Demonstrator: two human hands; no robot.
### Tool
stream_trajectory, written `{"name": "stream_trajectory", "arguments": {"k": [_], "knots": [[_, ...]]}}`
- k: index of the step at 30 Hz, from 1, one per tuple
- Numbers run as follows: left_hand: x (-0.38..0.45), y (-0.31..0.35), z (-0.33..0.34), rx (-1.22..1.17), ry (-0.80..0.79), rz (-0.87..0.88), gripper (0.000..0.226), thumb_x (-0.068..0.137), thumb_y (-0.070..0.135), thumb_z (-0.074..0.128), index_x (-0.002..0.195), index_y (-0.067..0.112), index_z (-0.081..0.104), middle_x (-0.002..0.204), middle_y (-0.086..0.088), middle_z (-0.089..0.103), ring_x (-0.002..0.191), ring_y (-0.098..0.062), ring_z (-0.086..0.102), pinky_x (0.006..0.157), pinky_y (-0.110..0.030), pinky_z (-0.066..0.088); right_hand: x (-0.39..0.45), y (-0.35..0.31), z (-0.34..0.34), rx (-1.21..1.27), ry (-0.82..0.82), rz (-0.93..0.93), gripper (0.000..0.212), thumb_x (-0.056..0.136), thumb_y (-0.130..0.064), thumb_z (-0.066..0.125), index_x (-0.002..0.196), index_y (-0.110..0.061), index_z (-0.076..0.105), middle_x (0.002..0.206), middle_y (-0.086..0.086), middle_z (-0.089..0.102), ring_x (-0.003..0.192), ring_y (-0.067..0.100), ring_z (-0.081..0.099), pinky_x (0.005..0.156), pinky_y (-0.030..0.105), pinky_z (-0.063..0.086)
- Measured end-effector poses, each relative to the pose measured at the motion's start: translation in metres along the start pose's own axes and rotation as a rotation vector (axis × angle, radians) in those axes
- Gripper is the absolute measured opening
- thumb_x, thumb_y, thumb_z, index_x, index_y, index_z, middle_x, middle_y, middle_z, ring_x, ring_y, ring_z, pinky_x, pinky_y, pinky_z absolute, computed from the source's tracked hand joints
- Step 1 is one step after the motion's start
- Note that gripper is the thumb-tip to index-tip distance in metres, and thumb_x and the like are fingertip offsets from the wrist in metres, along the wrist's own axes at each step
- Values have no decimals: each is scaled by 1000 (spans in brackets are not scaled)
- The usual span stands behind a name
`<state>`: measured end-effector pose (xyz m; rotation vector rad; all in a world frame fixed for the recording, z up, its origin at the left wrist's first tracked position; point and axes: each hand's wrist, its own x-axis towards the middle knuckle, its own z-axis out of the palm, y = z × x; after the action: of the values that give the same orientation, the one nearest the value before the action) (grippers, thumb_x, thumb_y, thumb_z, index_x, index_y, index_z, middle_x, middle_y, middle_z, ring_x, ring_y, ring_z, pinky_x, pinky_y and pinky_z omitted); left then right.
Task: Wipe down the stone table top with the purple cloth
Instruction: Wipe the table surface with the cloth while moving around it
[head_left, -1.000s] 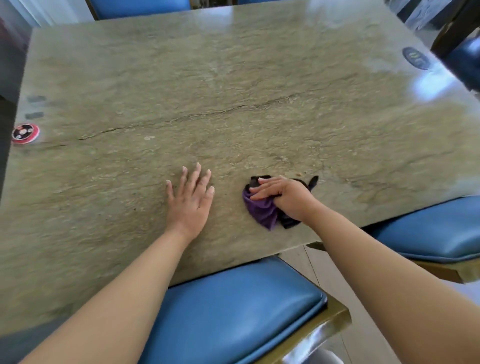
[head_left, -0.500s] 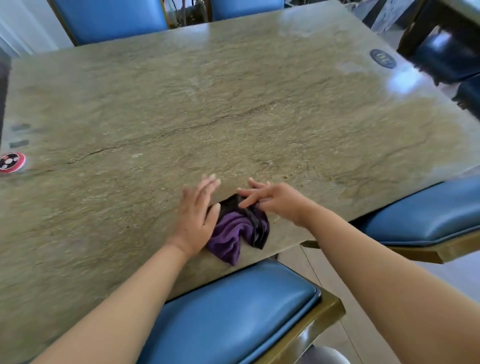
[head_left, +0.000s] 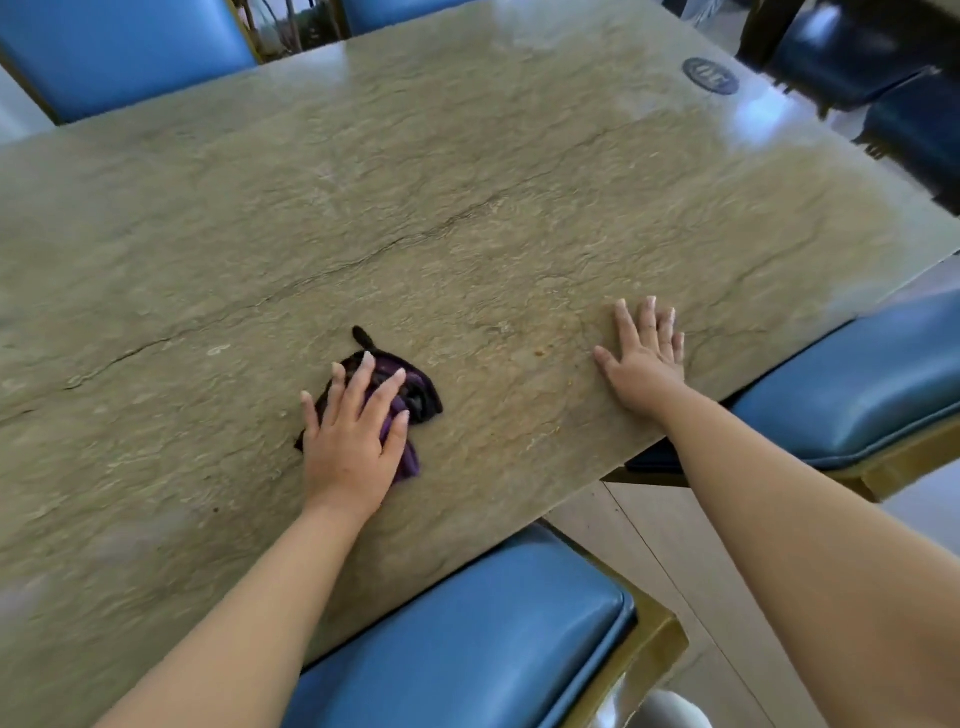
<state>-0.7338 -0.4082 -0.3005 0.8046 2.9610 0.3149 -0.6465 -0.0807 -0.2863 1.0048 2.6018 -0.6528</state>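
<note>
The purple cloth (head_left: 415, 395), crumpled with dark folds, lies on the greenish stone table top (head_left: 467, 208) near its front edge. My left hand (head_left: 353, 436) presses flat on the cloth with fingers spread, covering most of it. My right hand (head_left: 644, 358) rests palm-down on the bare stone to the right, close to the table's edge, holding nothing. A long crack runs across the stone above the cloth.
Blue cushioned chairs stand around the table: one below me (head_left: 467, 639), one at the right (head_left: 857, 384), one at the far left (head_left: 124, 47). A dark round sticker (head_left: 710, 76) sits at the far right corner. Small crumbs (head_left: 539, 352) lie between my hands.
The cloth passed from my right hand to my left hand. My left hand now presses on it, and my right hand has moved right onto the bare stone.
</note>
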Motion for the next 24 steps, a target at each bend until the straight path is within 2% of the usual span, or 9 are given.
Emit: {"name": "stream_trajectory", "arguments": {"k": [3,6,9,12,15,16,18,22,24], "knots": [[39,21,2,-40,27,-199,46,97,42,42,143,33,41,159,1,23,147,-27,17,118,-52,9,1,-1,-2,7,1,7,69,98,-49,32,151,-33,-11,157,1,-27,143,23,-28,116,40,-15],[74,60,7,-98,-39,-248,49,98,44,39,146,38,33,162,6,13,149,-21,6,120,-44,5,0,-1,-2,14,7,1,69,99,-48,33,151,-32,-10,157,-1,-27,143,22,-27,116,39,-15],[69,99,11,-79,-95,-76,53,97,48,37,148,40,26,162,6,7,149,-19,2,120,-40,3,0,0,-3,37,3,-4,69,99,-47,35,151,-33,-8,157,-1,-26,143,21,-27,115,38,-16],[24,119,13,-54,-163,173,56,96,53,32,149,40,19,163,7,-1,149,-17,-6,121,-40,1,1,1,-4,60,-4,-22,69,99,-46,36,151,-33,-6,157,-2,-25,143,21,-27,114,37,-16],[-21,109,14,-99,-187,435,56,93,52,39,146,38,32,162,7,10,150,-14,0,121,-42,11,2,4,-7,128,-15,-42,61,101,-41,32,152,-34,-1,158,-3,-22,143,19,-26,115,36,-15],[-23,100,15,-106,-186,469,54,93,51,40,145,37,35,162,7,12,150,-14,2,121,-41,12,3,6,-9,167,-21,-53,58,102,-39,30,152,-34,2,159,-4,-20,144,18,-25,115,36,-14],[-7,86,17,-93,-134,372,53,92,52,38,144,37,37,162,5,12,150,-16,5,121,-41,9,3,10,-13,232,-33,-79,52,103,-35,27,152,-34,8,160,-5,-15,144,16,-22,116,35,-12],[61,81,18,-82,-13,-73,55,93,45,47,145,28,39,161,-5,16,148,-28,12,120,-44,6,8,20,-24,272,-74,-131,47,105,-34,20,151,-33,15,160,-6,-10,146,13,-17,116,33,-10],[92,93,19,-119,-10,-193,54,94,40,50,145,26,39,162,-5,14,149,-27,9,120,-42,5,13,23,-25,277,-84,-149,46,105,-34,18,151,-33,17,160,-7,-8,146,12,-16,116,33,-10]]}}
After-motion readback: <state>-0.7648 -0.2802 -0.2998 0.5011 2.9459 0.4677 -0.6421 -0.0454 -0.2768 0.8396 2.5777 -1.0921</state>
